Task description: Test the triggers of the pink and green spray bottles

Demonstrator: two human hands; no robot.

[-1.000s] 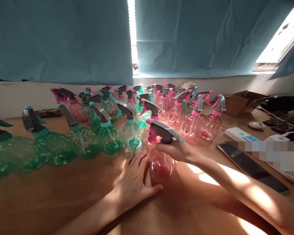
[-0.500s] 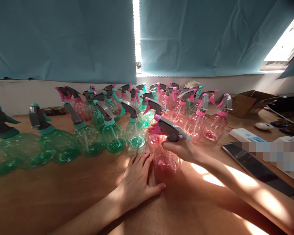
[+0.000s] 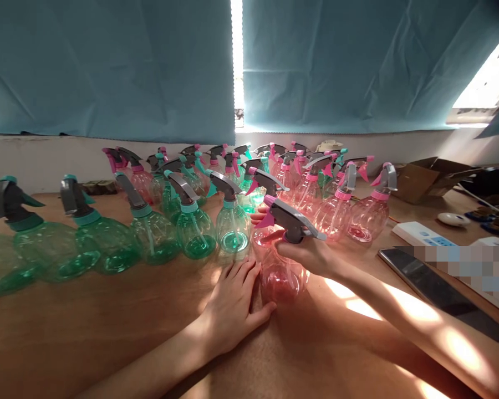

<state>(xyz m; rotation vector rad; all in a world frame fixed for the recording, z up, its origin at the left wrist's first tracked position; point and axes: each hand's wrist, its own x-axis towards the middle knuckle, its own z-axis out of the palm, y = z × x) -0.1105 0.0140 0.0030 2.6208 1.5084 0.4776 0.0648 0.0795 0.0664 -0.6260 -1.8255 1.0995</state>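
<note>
A pink spray bottle with a grey and pink trigger head stands on the wooden table in front of me. My right hand is wrapped round its neck, just under the trigger head. My left hand lies flat on the table with fingers stretched out, its thumb and fingertips beside the bottle's base. Behind them stands a row of green spray bottles and a cluster of pink spray bottles.
Several more green bottles run off to the left. At the right lie a dark flat panel, a white power strip, a cardboard box and a small white device. Blue curtains hang behind.
The view has drifted a little to the left, so everything sits slightly further right. Both hands and the pink bottle keep the same hold and place.
</note>
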